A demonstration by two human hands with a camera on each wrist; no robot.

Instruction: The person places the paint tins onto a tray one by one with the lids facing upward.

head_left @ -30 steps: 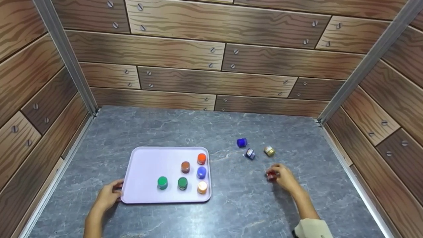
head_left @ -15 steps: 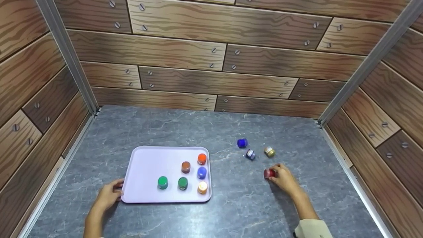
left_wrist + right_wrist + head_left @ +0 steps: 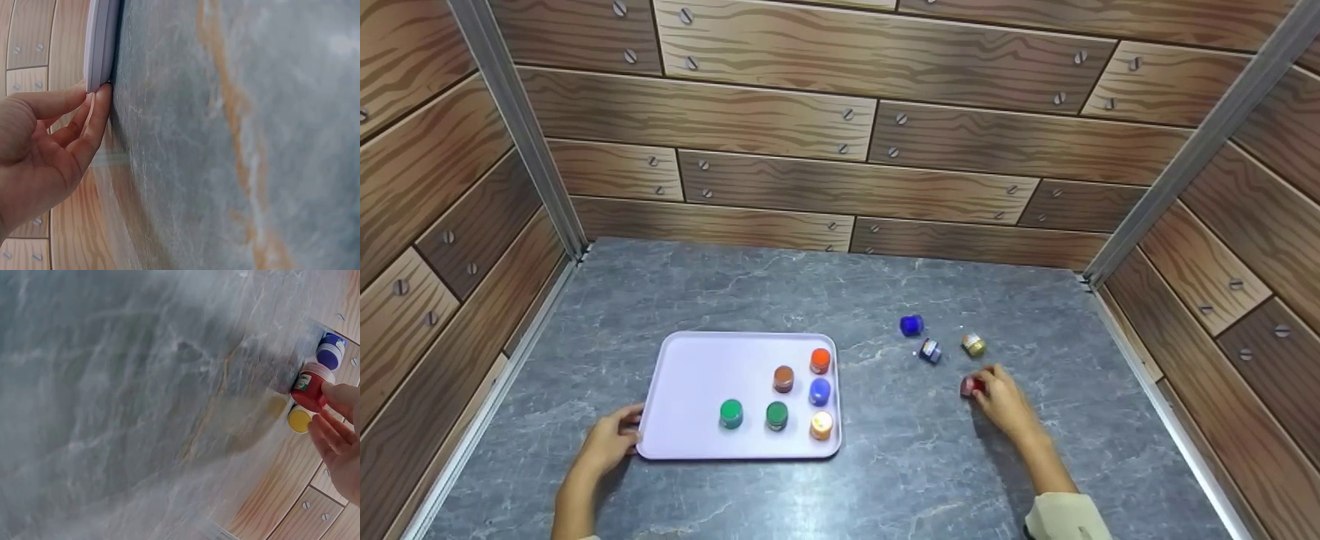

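In the head view, my left hand (image 3: 606,442) pinches the near-left corner of the lilac tray (image 3: 682,375). The left wrist view has the thumb on the tray's rim (image 3: 101,50) and a fingertip under it. Over on the right, my right hand (image 3: 1005,401) holds a small red paint jar (image 3: 969,387) between thumb and fingers. The jar (image 3: 310,387) appears tilted in the right wrist view, its pale lid pointing away from the palm. Behind it on the table lie a gold jar (image 3: 973,344), a dark blue jar (image 3: 930,351) and a bright blue jar (image 3: 911,325).
Several paint jars stand on the tray's right half: orange-red (image 3: 820,361), brown (image 3: 783,379), blue (image 3: 820,391), light orange (image 3: 821,425), and two greens (image 3: 777,415). Wood-patterned walls (image 3: 780,172) enclose the grey marbled table (image 3: 720,285) at the back and both sides.
My right hand has shifted the red jar slightly away from me and turned it, so more of it shows beyond the fingers. The left hand stays at the tray corner.
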